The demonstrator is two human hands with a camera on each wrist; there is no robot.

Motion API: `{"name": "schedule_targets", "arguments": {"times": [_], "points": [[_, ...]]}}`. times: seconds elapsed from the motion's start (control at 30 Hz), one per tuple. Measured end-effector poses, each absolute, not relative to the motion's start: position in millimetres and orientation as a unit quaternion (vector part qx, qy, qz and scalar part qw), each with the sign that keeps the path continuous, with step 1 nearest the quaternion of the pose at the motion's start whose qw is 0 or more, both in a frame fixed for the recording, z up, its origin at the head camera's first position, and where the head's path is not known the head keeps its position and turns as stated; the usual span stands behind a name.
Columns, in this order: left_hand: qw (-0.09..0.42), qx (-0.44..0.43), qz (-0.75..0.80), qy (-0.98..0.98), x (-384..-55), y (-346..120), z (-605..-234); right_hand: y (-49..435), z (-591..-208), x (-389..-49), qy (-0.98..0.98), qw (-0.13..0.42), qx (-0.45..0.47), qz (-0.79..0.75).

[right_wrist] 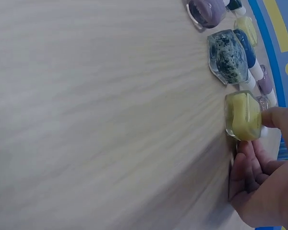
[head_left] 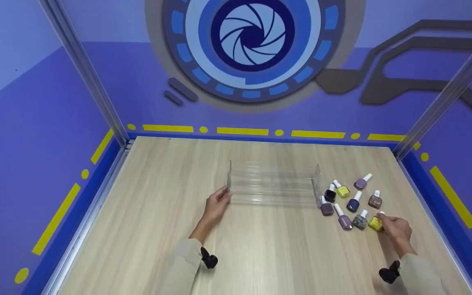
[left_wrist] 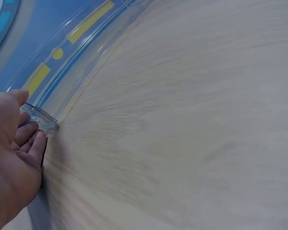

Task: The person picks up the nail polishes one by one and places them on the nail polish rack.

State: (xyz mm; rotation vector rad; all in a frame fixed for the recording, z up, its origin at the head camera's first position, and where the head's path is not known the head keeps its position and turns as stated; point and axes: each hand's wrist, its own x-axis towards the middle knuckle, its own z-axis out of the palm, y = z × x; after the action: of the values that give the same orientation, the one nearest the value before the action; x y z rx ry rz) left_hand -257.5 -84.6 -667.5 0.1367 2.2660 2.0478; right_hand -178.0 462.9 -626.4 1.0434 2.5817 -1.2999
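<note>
A clear plastic rack [head_left: 275, 186] with stepped tiers lies on the wooden table. At its left end my left hand [head_left: 216, 205] grips the end panel between thumb and fingers; the left wrist view shows the rack's corner [left_wrist: 44, 119] in that hold. On the right, my right hand [head_left: 398, 229] pinches a yellow nail polish bottle [head_left: 375, 223] with a white cap. Seen from the right wrist, the thumb touches that bottle [right_wrist: 243, 116] on one side, with the fingers curled beside it. A glittery grey nail polish bottle [head_left: 359, 221] lies just left of it.
Several other nail polish bottles lie between the rack and my right hand, among them a mauve one [head_left: 344, 221], a dark blue one [head_left: 354, 203], a black one [head_left: 330, 194] and a glittery brown one [head_left: 375, 200]. Purple walls [head_left: 260, 116] border the table behind and at both sides.
</note>
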Motion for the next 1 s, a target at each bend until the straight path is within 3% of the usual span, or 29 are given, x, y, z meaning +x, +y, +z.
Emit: {"name": "schedule_targets", "arguments": {"times": [0.33, 0.7, 1.0], "points": [[0.032, 0.046, 0.643, 0.764, -263.0, -77.7, -660.9, 470.8, -625.1, -172.8, 0.819, -0.041, 0.352, -0.452], [0.079, -0.006, 0.718, 0.692, -266.1, -74.5, -671.6, 482.0, -624.3, -164.2, 0.8, -0.057, 0.356, -0.48], [0.089, -0.008, 0.725, 0.683, -265.4, -81.8, -666.7, 473.2, -604.5, -174.0, 0.817, -0.085, 0.321, -0.471]]}}
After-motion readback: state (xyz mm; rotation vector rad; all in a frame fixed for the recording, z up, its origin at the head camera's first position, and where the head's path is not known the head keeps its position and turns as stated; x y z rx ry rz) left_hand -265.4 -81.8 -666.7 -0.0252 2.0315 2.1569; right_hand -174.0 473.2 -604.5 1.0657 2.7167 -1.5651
